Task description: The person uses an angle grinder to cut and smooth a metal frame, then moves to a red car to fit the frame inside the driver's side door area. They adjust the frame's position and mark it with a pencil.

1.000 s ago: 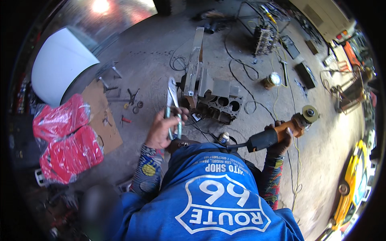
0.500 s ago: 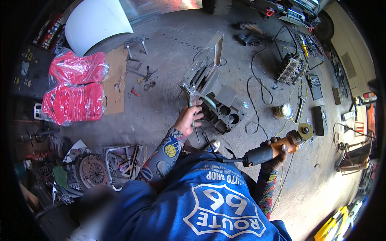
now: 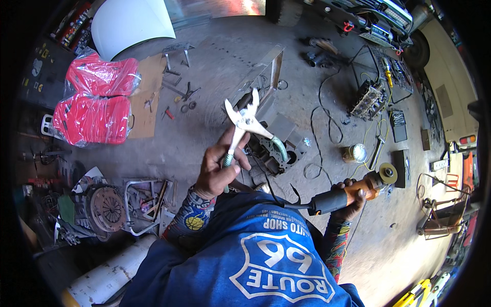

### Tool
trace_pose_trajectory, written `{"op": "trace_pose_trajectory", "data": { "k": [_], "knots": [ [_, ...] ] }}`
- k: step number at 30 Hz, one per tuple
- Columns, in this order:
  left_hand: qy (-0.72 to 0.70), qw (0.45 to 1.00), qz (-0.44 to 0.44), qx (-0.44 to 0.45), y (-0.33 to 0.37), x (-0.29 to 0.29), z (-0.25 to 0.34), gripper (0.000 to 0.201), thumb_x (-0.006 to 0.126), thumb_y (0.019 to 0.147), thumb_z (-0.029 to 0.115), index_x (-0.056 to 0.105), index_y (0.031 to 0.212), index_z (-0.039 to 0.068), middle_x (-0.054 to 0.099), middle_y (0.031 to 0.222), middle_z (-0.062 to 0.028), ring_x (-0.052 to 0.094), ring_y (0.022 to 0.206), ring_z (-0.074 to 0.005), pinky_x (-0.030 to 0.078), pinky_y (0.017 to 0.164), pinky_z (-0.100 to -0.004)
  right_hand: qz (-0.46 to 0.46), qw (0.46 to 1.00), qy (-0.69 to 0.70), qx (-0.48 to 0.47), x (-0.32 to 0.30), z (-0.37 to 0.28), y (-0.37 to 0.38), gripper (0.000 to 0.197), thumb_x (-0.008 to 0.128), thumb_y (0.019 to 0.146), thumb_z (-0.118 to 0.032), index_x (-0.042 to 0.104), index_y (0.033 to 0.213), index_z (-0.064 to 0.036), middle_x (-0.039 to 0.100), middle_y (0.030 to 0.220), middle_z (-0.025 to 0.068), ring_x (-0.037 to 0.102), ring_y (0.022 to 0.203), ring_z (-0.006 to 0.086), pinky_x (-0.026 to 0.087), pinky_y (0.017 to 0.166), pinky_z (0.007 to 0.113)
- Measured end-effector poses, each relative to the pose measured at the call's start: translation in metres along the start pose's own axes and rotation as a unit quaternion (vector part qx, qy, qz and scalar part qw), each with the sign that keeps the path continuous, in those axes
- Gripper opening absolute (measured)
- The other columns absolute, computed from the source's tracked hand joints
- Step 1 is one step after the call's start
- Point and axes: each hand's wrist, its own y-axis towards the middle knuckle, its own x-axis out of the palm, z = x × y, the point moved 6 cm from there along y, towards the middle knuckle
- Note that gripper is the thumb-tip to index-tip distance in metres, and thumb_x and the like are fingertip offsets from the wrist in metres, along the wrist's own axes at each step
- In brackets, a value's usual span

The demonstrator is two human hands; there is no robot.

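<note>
Raised in front of my chest, my left hand [image 3: 214, 171] grips one green handle of a pair of slip-joint pliers [image 3: 244, 122]. Their jaws are spread and point away from me, and the other green handle sticks out to the right. My right hand [image 3: 354, 202] is wrapped round an orange and black angle grinder [image 3: 331, 201], whose round yellowish disc faces up at its far right end. Beneath the pliers, partly covered by them, an engine block [image 3: 292, 157] with open cylinder bores sits on the floor. A bent metal frame [image 3: 276, 71] stands behind it.
Red seats in plastic [image 3: 94, 120] lie on the left beside cardboard [image 3: 148, 97]. A clutch plate [image 3: 107, 207] and scrap parts are at lower left. A tin can [image 3: 354, 153], another engine part [image 3: 369, 100], a hammer [image 3: 377, 151] and trailing black cables [image 3: 319, 120] are on the right.
My left hand has lifted the pliers from over the engine block toward me and to the left, and their jaws now show spread. The right hand keeps the grinder in nearly the same place.
</note>
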Motion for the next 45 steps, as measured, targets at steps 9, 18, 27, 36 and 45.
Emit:
{"op": "trace_pose_trajectory", "data": {
  "k": [9,18,27,36,45],
  "knots": [
    [-0.239,0.967,-0.059,0.071,0.034,-0.003,0.081,0.031,0.048,0.104,0.047,0.055,0.106,0.017,0.046,0.142,-0.0215,0.050,0.128,-0.0420,0.040,0.106,-0.0603,-0.044,0.999,-0.017,0.019,0.004,-0.003,0.008,0.047,0.069,0.087,-0.036,0.053,0.120,-0.0076,0.062,0.105,0.0104,0.065,0.091,0.0281,0.052,0.085,0.047],
    [-0.159,0.922,0.193,-0.296,-0.019,-0.024,-0.087,0.018,0.059,0.094,0.012,0.061,0.112,0.007,0.067,0.103,-0.0105,0.064,0.090,-0.0196,0.056,0.078,-0.0370,-0.059,0.998,-0.013,0.020,0.000,-0.007,0.010,0.049,0.070,0.088,-0.037,0.053,0.121,-0.0055,0.063,0.105,0.0106,0.065,0.092,0.0282,0.051,0.088,0.046],
    [0.031,0.860,0.296,-0.414,-0.026,-0.062,-0.182,0.044,0.060,0.086,0.015,0.063,0.130,0.013,0.062,0.103,-0.0053,0.063,0.091,-0.0187,0.056,0.074,-0.0406,-0.059,0.998,0.003,0.027,-0.010,-0.012,0.002,0.048,0.072,0.088,-0.037,0.054,0.119,-0.0043,0.063,0.106,0.0103,0.065,0.094,0.0279,0.051,0.089,0.046],
    [0.324,0.844,0.311,-0.293,-0.019,-0.083,-0.236,0.037,0.068,0.095,0.039,0.060,0.096,0.002,0.060,0.082,-0.0044,0.055,0.056,-0.0161,0.048,0.048,-0.0338,-0.059,0.998,0.017,0.023,-0.014,-0.014,-0.005,0.048,0.071,0.088,-0.036,0.054,0.120,-0.0041,0.063,0.108,0.0104,0.065,0.096,0.0281,0.050,0.092,0.048],
    [0.443,0.839,0.228,-0.217,-0.047,-0.083,-0.245,0.040,0.070,0.089,0.018,0.051,0.120,0.001,0.067,0.099,-0.0247,0.065,0.094,-0.0455,0.052,0.080,-0.0491,-0.063,0.998,0.015,0.020,-0.012,-0.010,-0.006,0.048,0.070,0.088,-0.036,0.055,0.121,-0.0049,0.064,0.108,0.0111,0.065,0.096,0.0285,0.050,0.091,0.048]
  ]
}}
